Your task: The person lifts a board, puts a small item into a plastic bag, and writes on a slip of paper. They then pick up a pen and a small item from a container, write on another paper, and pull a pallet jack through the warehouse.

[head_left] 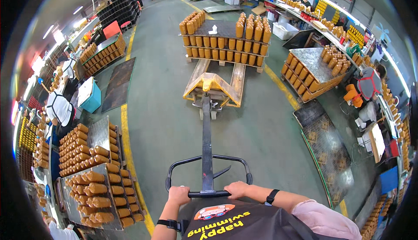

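Both my hands are closed round the crossbar at the near end of a pallet jack handle (207, 153). My left hand (179, 194) grips it left of the shaft, and my right hand (236, 190) grips it to the right. Ahead stands the yellow body of the pallet jack (209, 83), its two forks reaching toward a loaded pallet. That pallet carries stacked layers of brown bottle-shaped pieces (224, 44) with dark boards between. On its top board (214, 25) are more brown pieces at both sides and a small white item (213, 30).
Yellow floor lines (126, 140) run along both sides of the green floor (161, 92). More stacks of brown pieces stand at left (82, 153) and right (313, 70). A dark mat (328, 153) lies right. People (61, 107) sit at benches along both sides.
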### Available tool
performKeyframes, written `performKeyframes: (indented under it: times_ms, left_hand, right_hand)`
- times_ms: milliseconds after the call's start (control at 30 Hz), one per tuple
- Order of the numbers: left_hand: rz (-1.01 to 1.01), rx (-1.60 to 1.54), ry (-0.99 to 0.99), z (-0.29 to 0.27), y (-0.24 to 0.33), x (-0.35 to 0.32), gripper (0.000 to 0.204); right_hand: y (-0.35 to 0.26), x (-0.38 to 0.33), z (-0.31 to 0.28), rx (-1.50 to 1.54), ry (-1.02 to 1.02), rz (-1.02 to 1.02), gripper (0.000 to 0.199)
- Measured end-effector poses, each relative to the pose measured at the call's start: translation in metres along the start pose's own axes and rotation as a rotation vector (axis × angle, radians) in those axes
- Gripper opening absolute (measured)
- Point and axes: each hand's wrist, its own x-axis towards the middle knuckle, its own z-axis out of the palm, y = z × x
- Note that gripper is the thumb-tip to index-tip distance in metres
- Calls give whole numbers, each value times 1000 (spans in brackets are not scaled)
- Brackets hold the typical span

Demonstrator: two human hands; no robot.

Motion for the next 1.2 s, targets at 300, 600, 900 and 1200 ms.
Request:
performKeyframes:
  times_ms: [300,600,900,1200]
  left_hand:
    - [4,-52,9,39,41,-43,20]
    - [-22,-65,31,55,71,-81,17]
    - [-103,-99,-8,83,94,-126,21]
    - [-169,-126,-83,98,147,-172,23]
  right_hand:
    - [-2,-40,36,-33,-96,-37,37]
    - [-7,-67,73,-74,-83,25,36]
    - [-8,-82,116,-43,-104,-131,33]
    - [-17,-129,139,-120,-141,-58,36]
